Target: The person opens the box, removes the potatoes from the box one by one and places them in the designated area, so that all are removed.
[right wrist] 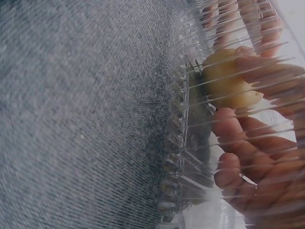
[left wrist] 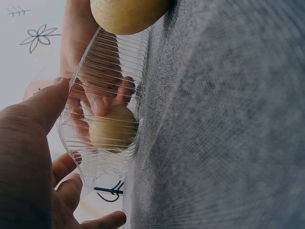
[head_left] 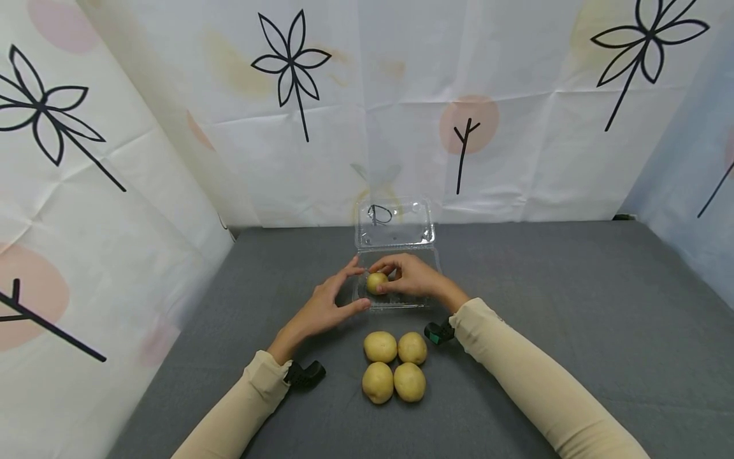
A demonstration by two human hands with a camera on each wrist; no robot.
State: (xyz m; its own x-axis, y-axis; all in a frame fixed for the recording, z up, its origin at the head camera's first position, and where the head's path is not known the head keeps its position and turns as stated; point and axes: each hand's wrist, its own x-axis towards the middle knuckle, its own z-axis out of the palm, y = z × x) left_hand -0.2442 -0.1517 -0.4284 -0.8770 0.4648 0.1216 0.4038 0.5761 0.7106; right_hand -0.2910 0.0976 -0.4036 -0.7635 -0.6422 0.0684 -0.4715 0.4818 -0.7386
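A clear plastic clamshell box (head_left: 427, 258) lies on the grey cloth with its lid (head_left: 395, 226) raised at the back. My right hand (head_left: 417, 278) reaches into it and holds a potato (head_left: 376, 284) between thumb and fingers, in the left part of the base. Through the ribbed wall in the right wrist view, the same potato (right wrist: 228, 81) shows in those fingers. At the box's left side, my left hand (head_left: 323, 309) has its fingers extended. In the left wrist view its thumb (left wrist: 50, 102) touches the rim, while the other fingers spread along the far side.
Several yellow potatoes (head_left: 395, 366) sit close together on the grey cloth (head_left: 516, 357) in front of the box. A patterned white sheet (head_left: 401, 146) hangs behind, and another (head_left: 137, 191) hangs at the left. Dark wrist devices (head_left: 306, 376) are worn on both arms.
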